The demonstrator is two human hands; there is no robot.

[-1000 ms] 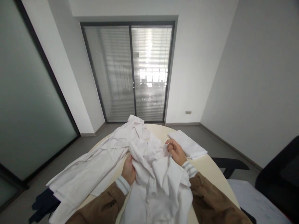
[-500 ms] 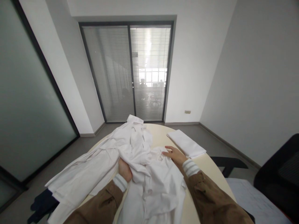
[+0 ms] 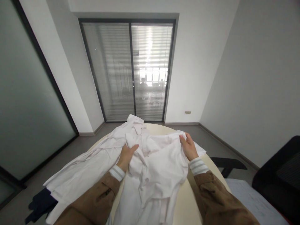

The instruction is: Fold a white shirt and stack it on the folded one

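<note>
Right hand (image 3: 189, 148) gripping white shirt (image 3: 161, 165), left hand (image 3: 127, 155) likewise

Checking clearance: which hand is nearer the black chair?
The right hand, gripping the white shirt left of the black chair; the left hand is farther left, across the shirt.

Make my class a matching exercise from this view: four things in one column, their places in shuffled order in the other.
Things
1. Middle white cloth garment
2. Black mesh-backed chair
3. Dark-framed glass doors
4. Cream rounded tabletop

Places
A. Beyond the tabletop, at the right of the view
B. Underneath the white garments
C. Touched by the left hand and right hand
D. In the far wall

Pairs: 1-C, 2-A, 3-D, 4-B
</note>
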